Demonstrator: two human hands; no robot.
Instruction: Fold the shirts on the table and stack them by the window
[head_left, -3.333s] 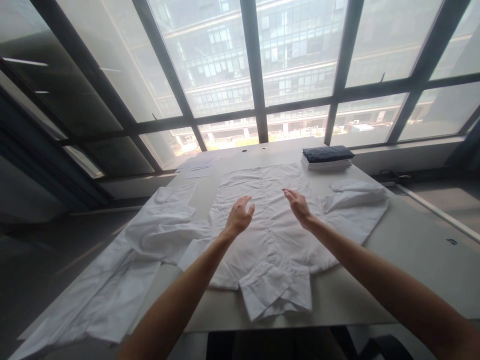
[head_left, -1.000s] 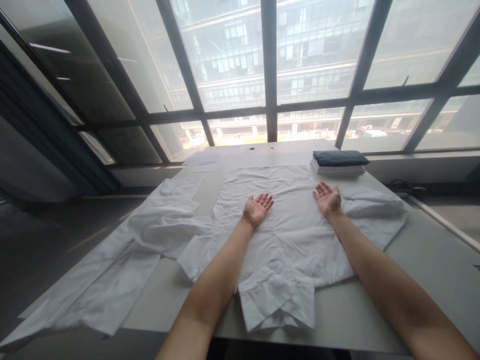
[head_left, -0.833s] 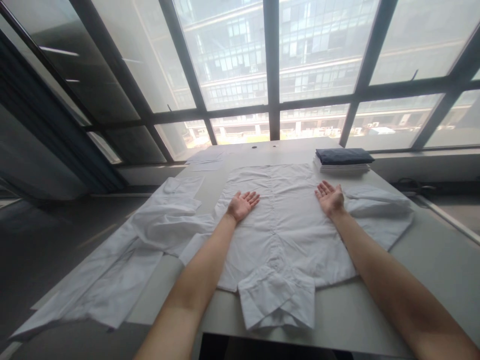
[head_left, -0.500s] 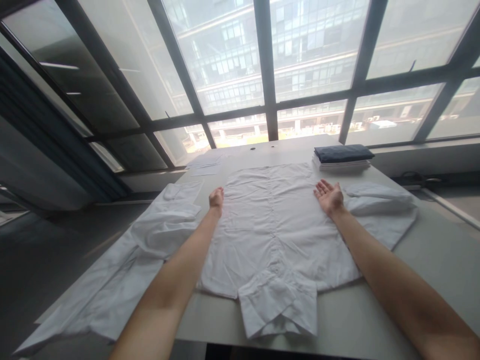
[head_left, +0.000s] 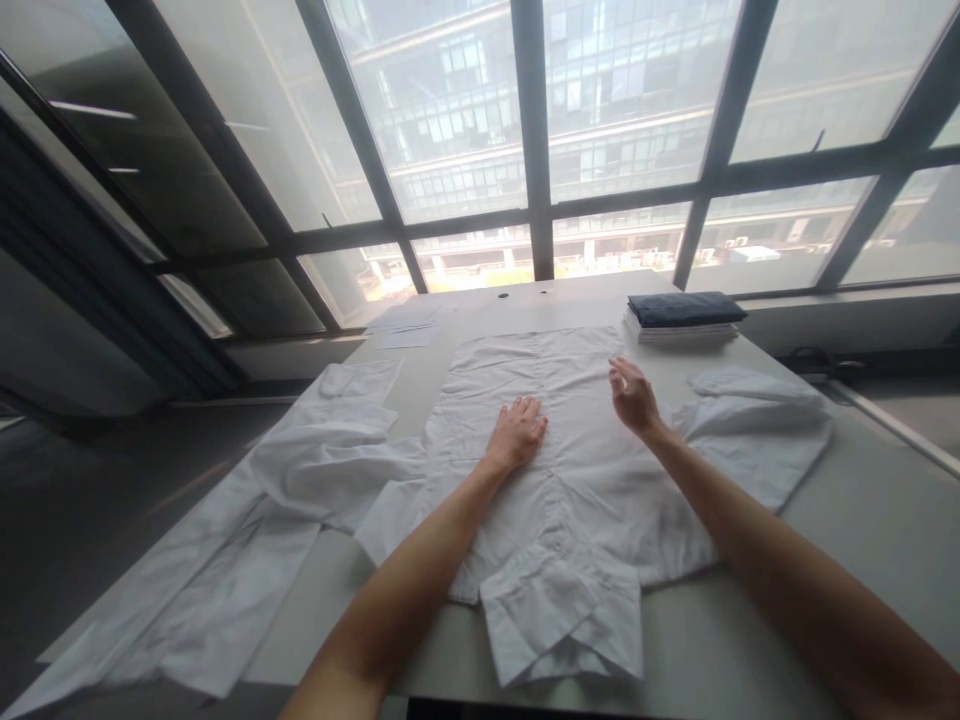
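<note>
the white shirt (head_left: pixel 592 440) lies front up on the pale table (head_left: pixel 885 480), collar (head_left: pixel 536 610) at the near edge, so its button placket (head_left: pixel 552 485) runs up the middle, within reach of both hands. the left hand (head_left: pixel 517 436) rests palm down at the placket, fingers slightly parted and pinching nothing; flat like this, it bears on the cloth without gathering it. the right hand (head_left: pixel 634 400) is over the other half, fingers loosely bent around nothing; blur makes it hard to say whether it touches. the fabric looks thin and matt, creased crosswise along the placket, while the collar is a crisper folded shape. rumpled white cloth (head_left: pixel 322 460) fills the left side; 1 dark folded piece (head_left: pixel 686 309) tops a squared white stack (head_left: pixel 682 334) at far right, apart from the shirt.
</note>
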